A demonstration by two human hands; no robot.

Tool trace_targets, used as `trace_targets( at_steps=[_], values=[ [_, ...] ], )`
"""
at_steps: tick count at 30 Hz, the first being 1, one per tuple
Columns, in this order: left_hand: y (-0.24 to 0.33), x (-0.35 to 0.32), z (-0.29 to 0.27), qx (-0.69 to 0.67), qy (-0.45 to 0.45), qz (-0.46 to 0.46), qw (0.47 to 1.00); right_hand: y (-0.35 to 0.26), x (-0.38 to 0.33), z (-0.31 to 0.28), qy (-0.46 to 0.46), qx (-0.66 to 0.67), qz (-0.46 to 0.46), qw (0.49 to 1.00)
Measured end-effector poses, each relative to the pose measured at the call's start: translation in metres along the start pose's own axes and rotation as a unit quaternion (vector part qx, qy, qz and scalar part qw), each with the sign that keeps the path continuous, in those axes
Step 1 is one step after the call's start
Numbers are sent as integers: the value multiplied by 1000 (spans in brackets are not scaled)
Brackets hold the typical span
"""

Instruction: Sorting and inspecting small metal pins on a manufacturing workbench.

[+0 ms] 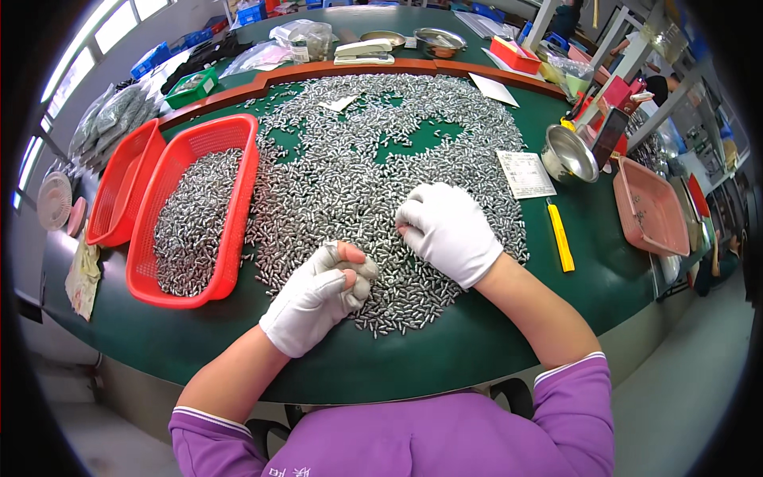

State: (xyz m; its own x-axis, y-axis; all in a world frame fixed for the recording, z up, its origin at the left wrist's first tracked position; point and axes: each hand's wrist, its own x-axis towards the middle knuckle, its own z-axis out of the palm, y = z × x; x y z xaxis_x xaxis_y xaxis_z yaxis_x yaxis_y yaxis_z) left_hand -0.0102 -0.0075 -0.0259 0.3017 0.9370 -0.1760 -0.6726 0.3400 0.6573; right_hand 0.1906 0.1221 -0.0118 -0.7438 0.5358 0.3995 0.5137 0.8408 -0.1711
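A wide layer of small, silvery, bullet-shaped metal pieces (318, 191) covers the middle of the green table. Over its near edge is my left hand (318, 294), in a white glove with bare thumb and fingertip showing. Its fingers are curled in, and what they hold, if anything, is hidden. My right hand (449, 230), also white-gloved, rests palm down among the pieces, fingers bent and drawn together. Whatever lies under those fingers cannot be seen. Left of the layer, a red perforated basket (245, 191) holds a heap of the same pieces.
Another red basket (119, 191) stands farther left. On the right lie a printed slip (526, 175), a yellow utility knife (559, 238), a steel bowl (570, 153) and a pink basket (652, 215). A brown wooden strip (350, 67) borders the layer at the back.
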Motion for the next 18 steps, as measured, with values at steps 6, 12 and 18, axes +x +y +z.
trace_targets(
  at_steps=[6, 12, 18],
  values=[
    [0, 2, -1, -7, 7, -8, 1000, 3, -1, 2, -17, -2, -7, 1000],
    [3, 3, -4, -11, 18, 8, 1000, 3, 2, 3, -24, 38, -6, 999],
    [9, 3, -7, 15, 37, 3, 999, -6, 20, -12, -31, 46, -28, 998]
  ],
)
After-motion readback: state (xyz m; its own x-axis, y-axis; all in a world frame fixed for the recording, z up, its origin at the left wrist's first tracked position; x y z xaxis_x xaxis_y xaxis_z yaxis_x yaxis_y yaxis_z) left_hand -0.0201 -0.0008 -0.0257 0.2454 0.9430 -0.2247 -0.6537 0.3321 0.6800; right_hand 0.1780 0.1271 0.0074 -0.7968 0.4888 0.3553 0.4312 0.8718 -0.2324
